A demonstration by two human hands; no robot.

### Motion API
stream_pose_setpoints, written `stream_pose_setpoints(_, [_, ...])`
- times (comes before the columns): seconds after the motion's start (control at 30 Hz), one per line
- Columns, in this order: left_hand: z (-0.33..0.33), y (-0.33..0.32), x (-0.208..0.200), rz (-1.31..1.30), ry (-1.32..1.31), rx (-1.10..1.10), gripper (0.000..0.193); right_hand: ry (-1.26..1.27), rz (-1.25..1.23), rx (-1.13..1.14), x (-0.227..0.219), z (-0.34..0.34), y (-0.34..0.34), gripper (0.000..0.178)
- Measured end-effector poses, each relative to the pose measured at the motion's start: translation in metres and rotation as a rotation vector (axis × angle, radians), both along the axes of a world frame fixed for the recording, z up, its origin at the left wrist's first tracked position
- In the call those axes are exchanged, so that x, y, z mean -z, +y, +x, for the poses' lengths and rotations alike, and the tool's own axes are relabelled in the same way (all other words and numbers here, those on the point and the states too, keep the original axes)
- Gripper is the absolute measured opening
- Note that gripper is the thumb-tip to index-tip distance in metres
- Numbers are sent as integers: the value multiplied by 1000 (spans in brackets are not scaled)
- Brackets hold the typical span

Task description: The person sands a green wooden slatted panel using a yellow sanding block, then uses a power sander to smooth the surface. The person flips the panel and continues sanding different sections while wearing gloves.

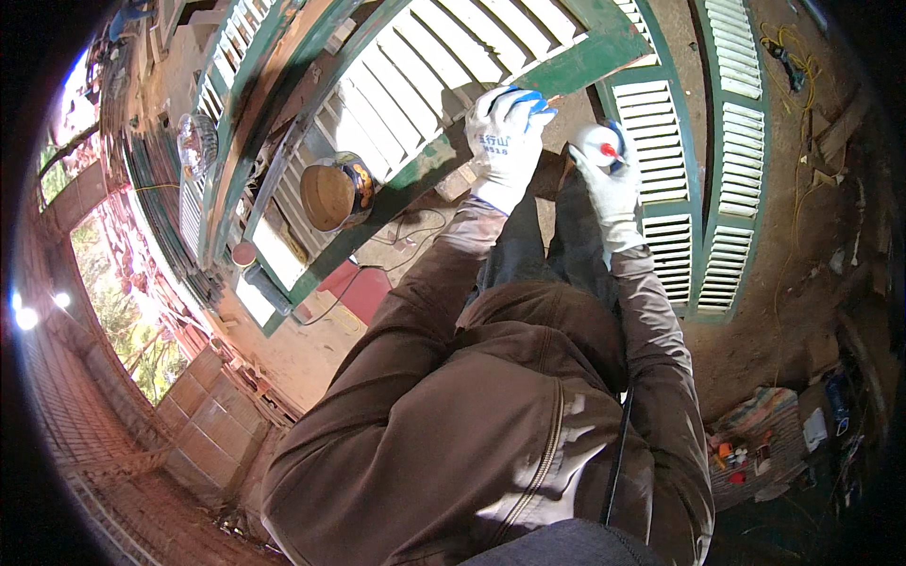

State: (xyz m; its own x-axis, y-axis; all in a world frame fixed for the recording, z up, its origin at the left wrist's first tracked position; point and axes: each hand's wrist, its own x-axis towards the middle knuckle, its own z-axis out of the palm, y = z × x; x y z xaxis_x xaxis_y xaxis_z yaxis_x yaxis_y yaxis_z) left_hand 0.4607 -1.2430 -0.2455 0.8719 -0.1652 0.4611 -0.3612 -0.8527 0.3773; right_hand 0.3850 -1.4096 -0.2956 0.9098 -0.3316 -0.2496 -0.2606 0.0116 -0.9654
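As the head view looks down at the hands: two white gloves with blue coating reach out ahead of a brown jacket (425, 406), well apart from each other.
Right hand (615, 187): wrapped around a white bottle (593, 140), above the person's leg and beside the shutters on the right.
Bottle's stance: its red tip (609, 151) faces the camera, so it is probably kept upright to hold its contents in (what those are does not show).
Left hand (505, 140): fingers curled, just beside the green rail of the slatted shutter (377, 111); whether it touches the wood or pinches something small I cannot tell.
Slatted shutter: slanting across the front left, its near rail close to the left hand, likely so that the slats lie within reach.
Tin (337, 193): over the slats, to the left of that hand, perhaps because the shutter serves as a handy shelf (the lens bends too much to judge any tilt).
Dark cylinder (267, 288): at the shutter's near left corner, seemingly set out of the way.
Other shutters (741, 141): side by side on the right, slats showing, presumably spread out so that each face is accessible.
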Motion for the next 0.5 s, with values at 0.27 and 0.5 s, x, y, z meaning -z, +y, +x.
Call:
stream_pose_setpoints(0.27, [0, -1, 25, 19, 25, 39, 21, 17, 80, 43, -11, 5, 20, 75])
stream_pose_setpoints(0.5, [3, -1, 36, 1, -13, 23, 24, 48, 104, 31, -3, -13, 18, 77])
